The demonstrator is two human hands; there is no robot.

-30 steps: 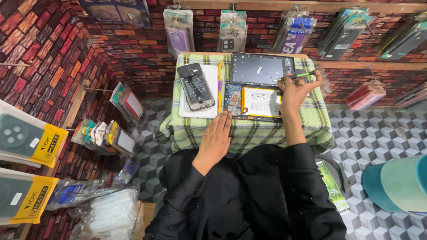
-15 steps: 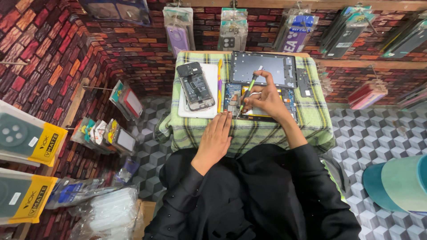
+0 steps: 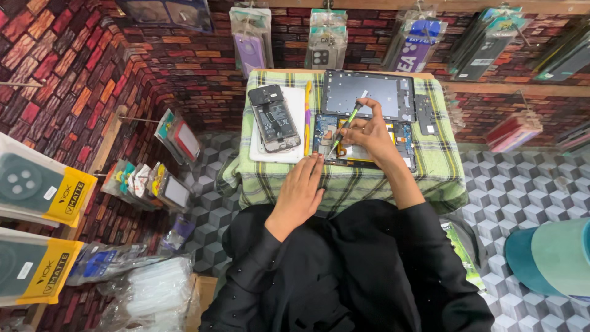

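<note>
Where the black sleeves end, the left hand [image 3: 302,192] lies flat, fingers together and holding nothing, on the green checked cloth [image 3: 369,184] at the near edge of the table, touching the near rim of the opened tablet [image 3: 362,142]. Half a second ago it lay in the same spot. Just beyond, the right hand [image 3: 369,136] pinches a green-handled screwdriver [image 3: 345,127], tip down on the tablet's left side; a second ago this hand was out at the tablet's right edge without the tool showing. It now hides the yellow battery area. Left of the tablet lie a yellow pry stick [image 3: 307,117] and an opened phone [image 3: 275,118] on a white pad [image 3: 292,154]. Farther off rest the tablet's dark back panel [image 3: 369,93] and a small black part [image 3: 426,114]. Hanging phone cases [image 3: 326,38] line the brick-patterned wall.
</note>
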